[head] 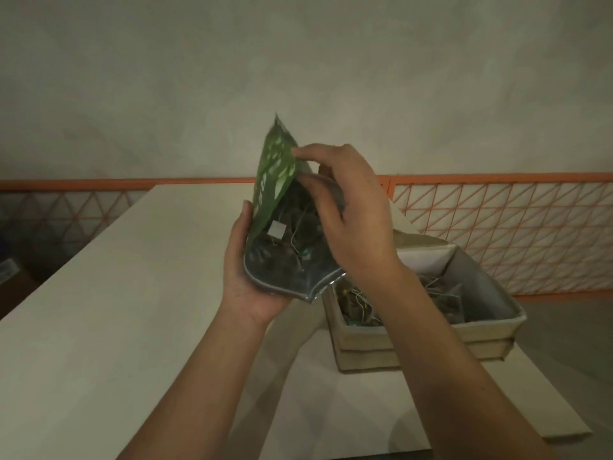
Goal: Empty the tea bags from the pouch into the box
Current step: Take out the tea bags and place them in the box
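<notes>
I hold the green pouch [273, 180] up over the pale desk [132, 293], near the middle of my view. My left hand [247, 277] cups it from below at about 7 o'clock of the pouch, palm up, the fingers curled round its silvery lower edge, thumb lying along the green face. My right hand [348, 214] comes over from 3 o'clock; its fingers [308, 152] pinch the upper green panel, thumb below and forefinger on top, pulling the mouth wide towards me. Inside the opened pouch I see a dark heap of tea bags [292, 227] with thin strings and one small white paper tag.

The box [414, 340] stands on the desk at 4 o'clock from the pouch, just beside it and lower, its near corner under the pouch's silver edge. It is tan cardboard with a grey lining, and it already holds some tea bags with strings; my right forearm crosses over its left part. Behind the desk, from 9 to 3 o'clock, runs an orange lattice rail [497, 227] below a plain wall.
</notes>
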Available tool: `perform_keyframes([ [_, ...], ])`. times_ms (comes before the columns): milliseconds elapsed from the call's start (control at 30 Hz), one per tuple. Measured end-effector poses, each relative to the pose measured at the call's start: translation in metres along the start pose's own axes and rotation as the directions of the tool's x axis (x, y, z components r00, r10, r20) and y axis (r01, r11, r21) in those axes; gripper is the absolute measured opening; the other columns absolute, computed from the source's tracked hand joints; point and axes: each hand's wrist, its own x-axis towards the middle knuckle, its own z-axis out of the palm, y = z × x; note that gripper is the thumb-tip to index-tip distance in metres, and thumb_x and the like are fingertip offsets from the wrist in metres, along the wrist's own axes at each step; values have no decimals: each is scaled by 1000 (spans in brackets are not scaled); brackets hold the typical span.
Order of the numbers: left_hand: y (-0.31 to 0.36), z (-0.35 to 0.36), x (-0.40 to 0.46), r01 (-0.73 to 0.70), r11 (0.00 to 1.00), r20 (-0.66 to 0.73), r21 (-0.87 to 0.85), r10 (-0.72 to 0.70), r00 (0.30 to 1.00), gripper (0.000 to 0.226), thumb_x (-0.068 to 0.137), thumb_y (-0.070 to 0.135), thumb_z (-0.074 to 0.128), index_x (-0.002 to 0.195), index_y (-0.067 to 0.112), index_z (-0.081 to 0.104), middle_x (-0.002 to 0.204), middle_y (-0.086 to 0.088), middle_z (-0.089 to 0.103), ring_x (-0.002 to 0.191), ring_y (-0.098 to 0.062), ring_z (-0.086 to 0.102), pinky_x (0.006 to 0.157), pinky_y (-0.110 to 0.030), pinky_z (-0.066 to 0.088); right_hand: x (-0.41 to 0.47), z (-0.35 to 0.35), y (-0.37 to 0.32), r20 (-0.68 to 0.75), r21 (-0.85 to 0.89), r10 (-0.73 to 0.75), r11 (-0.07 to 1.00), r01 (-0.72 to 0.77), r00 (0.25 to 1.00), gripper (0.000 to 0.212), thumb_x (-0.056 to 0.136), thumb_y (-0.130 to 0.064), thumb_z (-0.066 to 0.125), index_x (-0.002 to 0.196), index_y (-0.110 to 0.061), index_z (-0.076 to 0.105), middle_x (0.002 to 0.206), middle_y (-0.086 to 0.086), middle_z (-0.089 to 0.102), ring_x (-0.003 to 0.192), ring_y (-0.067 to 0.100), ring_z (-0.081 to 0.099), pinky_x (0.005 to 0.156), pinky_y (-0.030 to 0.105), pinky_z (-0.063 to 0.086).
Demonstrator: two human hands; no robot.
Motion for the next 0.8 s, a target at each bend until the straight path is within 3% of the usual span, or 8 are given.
perform_keyframes([
  [67, 0, 0, 2, -39, 999, 24, 12, 39, 999, 56, 84, 53, 63, 119, 12, 75, 127, -14, 68, 110, -33, 68, 103, -48, 50, -3, 0, -6, -52, -34, -80, 996, 78, 995, 26, 90, 4, 59, 115, -1, 64, 96, 10, 62, 88, 22, 57, 78, 26, 47],
  [233, -8, -12, 8, 3, 1000, -9, -10, -3, 1000, 56, 90, 54, 58, 126, 13, 71, 132, -14, 65, 116, -33, 64, 107, -49, 47, -14, 13, 9, -16, -14, 38, 999, -39, 999, 24, 93, 0, 57, 117, -4, 63, 100, 8, 63, 91, 27, 60, 78, 41, 50],
  [433, -11, -11, 5, -33, 999, 25, 4, 33, 999, 50, 89, 48, 59, 121, 13, 73, 129, -13, 67, 114, -32, 66, 99, -46, 53, -17, 5, 0, -54, 0, -16, 1000, 16, 998, 24, 93, 3, 57, 116, -2, 63, 97, 10, 63, 88, 31, 60, 75, 41, 51],
  [533, -15, -13, 5, 16, 1000, -4, -15, -16, 1000, 58, 89, 47, 62, 137, 14, 63, 138, -13, 61, 120, -33, 62, 105, -47, 48, -23, 7, 8, -38, -12, 71, 997, -72, 997, 24, 94, -1, 56, 117, -5, 63, 98, 7, 62, 91, 26, 59, 77, 44, 51],
  [700, -22, -16, 2, 32, 999, 9, -32, -32, 999, 51, 90, 47, 59, 123, 11, 71, 125, -15, 68, 108, -33, 69, 95, -46, 56, -32, -1, 11, -49, -31, 74, 997, -75, 996, 24, 93, 1, 57, 116, -5, 64, 98, 6, 63, 90, 21, 58, 78, 39, 51],
  [800, -23, -13, 0, 22, 1000, 28, -5, -22, 999, 47, 86, 43, 62, 116, 10, 74, 122, -13, 70, 110, -32, 67, 100, -44, 52, -38, -6, 1, -104, -56, -8, 998, 2, 995, 27, 94, -1, 55, 118, -14, 59, 95, 7, 61, 87, 21, 56, 78, 26, 47],
])
